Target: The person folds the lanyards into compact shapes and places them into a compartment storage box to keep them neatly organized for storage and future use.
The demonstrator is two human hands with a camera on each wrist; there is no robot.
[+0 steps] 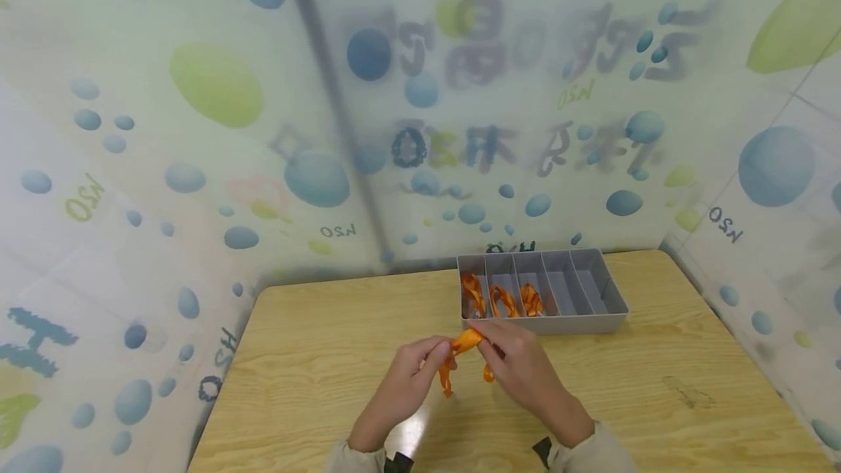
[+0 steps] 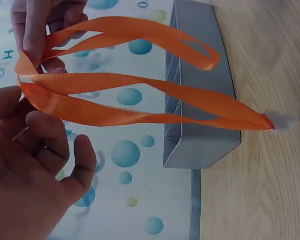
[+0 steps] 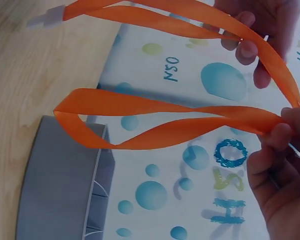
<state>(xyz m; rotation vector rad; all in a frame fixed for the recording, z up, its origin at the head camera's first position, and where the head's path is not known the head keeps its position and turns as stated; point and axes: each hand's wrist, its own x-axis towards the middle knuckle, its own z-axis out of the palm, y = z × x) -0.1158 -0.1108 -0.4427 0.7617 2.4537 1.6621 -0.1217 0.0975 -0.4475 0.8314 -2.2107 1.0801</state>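
Observation:
An orange ribbon lanyard (image 1: 467,341) is stretched between the two hands, above the table in front of the grey box. My left hand (image 1: 406,379) pinches one part of it between thumb and fingers; my right hand (image 1: 527,369) pinches another part close by. Two loops of the ribbon hang down from the hands. In the left wrist view, the longer loop (image 2: 160,90) ends in a whitish plastic clip (image 2: 284,121), which is blurred. The right wrist view shows the other loop (image 3: 139,107) hanging from the right hand's fingers, with a plain folded end.
A grey divided box (image 1: 545,325) stands at the table's back edge. Orange lanyards (image 1: 504,301) lie in its three left compartments; the two right ones show bare bottoms. Behind the wooden table (image 1: 328,356) hangs a patterned curtain (image 1: 407,166), with similar sheeting at both sides.

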